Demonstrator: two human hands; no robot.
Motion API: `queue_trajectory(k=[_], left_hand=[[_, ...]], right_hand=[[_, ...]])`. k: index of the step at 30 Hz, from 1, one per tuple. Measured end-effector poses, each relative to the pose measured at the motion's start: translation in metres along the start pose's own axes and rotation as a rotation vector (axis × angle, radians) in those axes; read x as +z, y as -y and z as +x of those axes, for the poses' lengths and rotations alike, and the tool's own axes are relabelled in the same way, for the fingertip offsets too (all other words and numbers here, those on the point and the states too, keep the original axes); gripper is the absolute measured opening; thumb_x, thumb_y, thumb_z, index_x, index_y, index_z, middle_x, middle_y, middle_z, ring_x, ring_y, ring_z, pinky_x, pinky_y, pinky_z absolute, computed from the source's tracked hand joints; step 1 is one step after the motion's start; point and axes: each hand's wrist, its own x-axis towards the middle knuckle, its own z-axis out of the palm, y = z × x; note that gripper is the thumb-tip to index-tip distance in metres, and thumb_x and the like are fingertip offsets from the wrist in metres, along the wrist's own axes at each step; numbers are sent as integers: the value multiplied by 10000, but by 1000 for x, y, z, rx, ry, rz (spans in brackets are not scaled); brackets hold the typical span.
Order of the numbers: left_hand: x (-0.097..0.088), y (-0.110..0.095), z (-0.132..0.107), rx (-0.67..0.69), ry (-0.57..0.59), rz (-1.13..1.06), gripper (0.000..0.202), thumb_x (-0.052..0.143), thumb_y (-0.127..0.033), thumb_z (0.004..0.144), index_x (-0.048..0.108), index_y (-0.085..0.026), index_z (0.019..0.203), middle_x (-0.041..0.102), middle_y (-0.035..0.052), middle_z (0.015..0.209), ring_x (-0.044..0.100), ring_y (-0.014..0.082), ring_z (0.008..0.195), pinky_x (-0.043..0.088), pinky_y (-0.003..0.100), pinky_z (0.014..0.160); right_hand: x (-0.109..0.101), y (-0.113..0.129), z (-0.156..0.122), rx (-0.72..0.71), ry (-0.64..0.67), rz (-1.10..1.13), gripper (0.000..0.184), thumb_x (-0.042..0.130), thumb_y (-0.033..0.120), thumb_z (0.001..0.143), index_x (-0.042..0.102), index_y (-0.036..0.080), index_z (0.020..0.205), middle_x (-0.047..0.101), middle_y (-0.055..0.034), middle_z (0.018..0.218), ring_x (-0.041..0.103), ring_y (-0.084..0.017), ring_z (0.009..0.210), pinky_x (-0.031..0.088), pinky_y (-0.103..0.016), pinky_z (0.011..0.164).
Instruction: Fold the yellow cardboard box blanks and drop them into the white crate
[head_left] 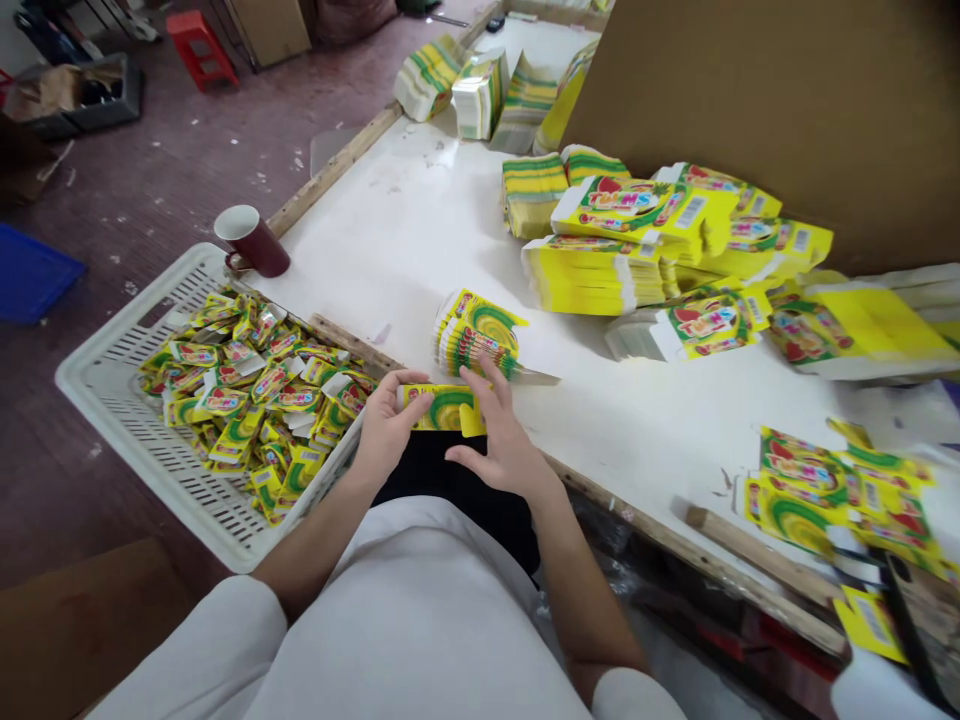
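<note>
My left hand (388,425) grips a small yellow-and-green carton (444,408) by its left end, thumb on the near face. At the carton's right end a yellow flap sticks out. My right hand (506,440) is beside that flap with its fingers spread and thumb apart; whether a fingertip touches the carton I cannot tell. Just beyond both hands, a fanned stack of flat cartons (476,325) lies on the white table (360,230). To my left, a white plastic basket (97,370) holds a heap of small cartons (255,400).
A maroon mug (255,245) stands at the table's left edge. Bundles of flat cartons (600,275) lie across the table's far right, below a large cardboard sheet (765,120). More loose cartons (817,490) are at the right, near a wooden strip (757,560). A red stool (201,50) stands behind.
</note>
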Motion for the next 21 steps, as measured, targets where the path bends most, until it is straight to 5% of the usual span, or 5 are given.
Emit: queue_trajectory(k=[6, 10, 12, 17, 21], left_hand=[[-4, -6, 5, 36, -70, -63, 379, 874, -321, 708, 671, -185, 997, 697, -12, 835, 636, 96, 707, 532, 218, 710], [-3, -7, 8, 67, -92, -57, 359, 869, -313, 709, 673, -184, 979, 677, -27, 787, 618, 86, 680, 510, 199, 681], [-2, -6, 7, 78, -84, -51, 346, 861, -311, 724, 670, -187, 985, 685, -26, 797, 626, 89, 684, 518, 200, 684], [3, -4, 2, 116, -114, -22, 301, 825, -333, 781, 658, -201, 994, 681, -34, 788, 633, 91, 666, 535, 201, 670], [3, -3, 5, 93, -118, -48, 335, 847, -337, 744, 651, -199, 978, 678, -31, 786, 642, 100, 665, 541, 217, 673]], right_hand=[[4, -2, -6, -20, 71, -40, 849, 573, 421, 999, 23, 395, 1646, -218, -42, 1731, 168, -399, 1592, 334, -630, 1222], [4, -1, -8, -55, -87, -3, 902, 551, 377, 1012, -96, 364, 1639, -85, -37, 1754, 41, -328, 1614, 289, -590, 1263], [8, 1, -8, -58, -126, -24, 796, 466, 298, 1045, -53, 383, 1642, -31, -17, 1757, 83, -298, 1612, 279, -565, 1277], [23, 1, -5, -74, -132, -104, 792, 498, 269, 1033, 5, 390, 1641, -178, -4, 1732, 54, -357, 1601, 296, -632, 1246], [17, -4, -6, 6, -103, -76, 604, 505, 243, 1025, 345, 375, 1592, 65, -26, 1754, 255, -337, 1574, 424, -583, 1194]])
